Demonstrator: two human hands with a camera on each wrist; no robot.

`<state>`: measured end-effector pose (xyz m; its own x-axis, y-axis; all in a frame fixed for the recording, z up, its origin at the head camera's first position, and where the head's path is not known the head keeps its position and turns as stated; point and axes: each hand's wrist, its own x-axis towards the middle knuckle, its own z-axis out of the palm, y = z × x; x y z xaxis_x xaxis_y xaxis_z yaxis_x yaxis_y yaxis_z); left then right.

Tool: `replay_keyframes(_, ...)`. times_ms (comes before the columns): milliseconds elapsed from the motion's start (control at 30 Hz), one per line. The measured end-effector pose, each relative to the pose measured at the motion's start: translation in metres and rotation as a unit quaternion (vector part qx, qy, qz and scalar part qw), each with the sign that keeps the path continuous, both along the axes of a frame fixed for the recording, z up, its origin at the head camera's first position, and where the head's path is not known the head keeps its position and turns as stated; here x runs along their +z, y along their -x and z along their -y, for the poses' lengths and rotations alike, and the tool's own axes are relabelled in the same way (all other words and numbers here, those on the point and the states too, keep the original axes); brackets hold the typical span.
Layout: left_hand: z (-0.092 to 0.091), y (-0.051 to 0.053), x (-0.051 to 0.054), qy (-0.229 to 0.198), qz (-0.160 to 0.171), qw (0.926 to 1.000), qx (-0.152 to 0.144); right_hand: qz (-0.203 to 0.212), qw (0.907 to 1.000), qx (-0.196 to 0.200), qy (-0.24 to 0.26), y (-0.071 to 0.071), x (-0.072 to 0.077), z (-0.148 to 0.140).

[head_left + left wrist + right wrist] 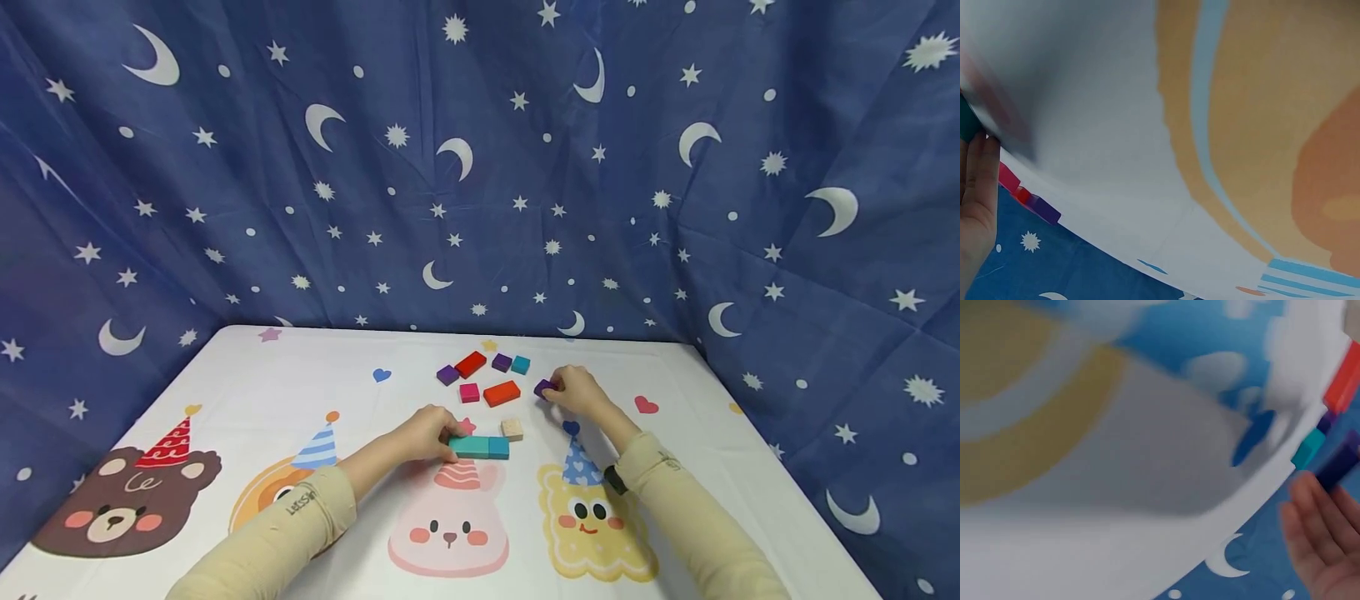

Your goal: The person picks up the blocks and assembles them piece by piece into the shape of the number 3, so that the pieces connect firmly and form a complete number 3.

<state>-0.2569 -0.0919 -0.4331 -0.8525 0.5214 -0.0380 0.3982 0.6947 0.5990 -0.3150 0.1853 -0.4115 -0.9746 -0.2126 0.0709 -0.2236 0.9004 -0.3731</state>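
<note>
In the head view my left hand [427, 433] holds the left end of a teal block [471, 447], whose right end touches a blue block [498, 448]. My right hand [579, 390] pinches a purple block [543, 388] at the right of the loose blocks. The left wrist view shows my left hand [977, 194] at the left edge with its fingers on the teal block [967, 120]. In the right wrist view, the purple block [1339, 461] is at the fingertips of my right hand [1325, 537].
Behind the teal block lie a wooden block [512, 429], a pink block [468, 392], red blocks [502, 393], purple blocks [447, 375] and a small blue block [521, 364]. The white table cover [315, 358] has printed animals; a starry curtain [480, 208] hangs behind.
</note>
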Motion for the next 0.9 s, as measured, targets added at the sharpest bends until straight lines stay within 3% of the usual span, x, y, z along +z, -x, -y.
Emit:
replay_keyframes(200, 0.002, -0.001, -0.001, -0.001, 0.0, 1.0, -0.004, -0.053, 0.9975, 0.044, 0.016, -0.013, 0.0, 0.004)
replay_keyframes(400, 0.002, -0.001, 0.002, -0.005, 0.007, 0.9999, -0.006, -0.074, 0.9939, 0.063, 0.053, -0.024, 0.003, 0.006)
replay_keyframes(667, -0.001, 0.001, 0.0, 0.0, 0.001, 1.0, -0.01, -0.042, 0.9918, 0.105, 0.061, -0.047, 0.003, 0.008)
replay_keyframes(900, 0.001, -0.001, 0.0, 0.004, 0.005, 1.0, -0.002, -0.053, 0.9852, 0.147, 0.072, -0.063, -0.002, 0.011)
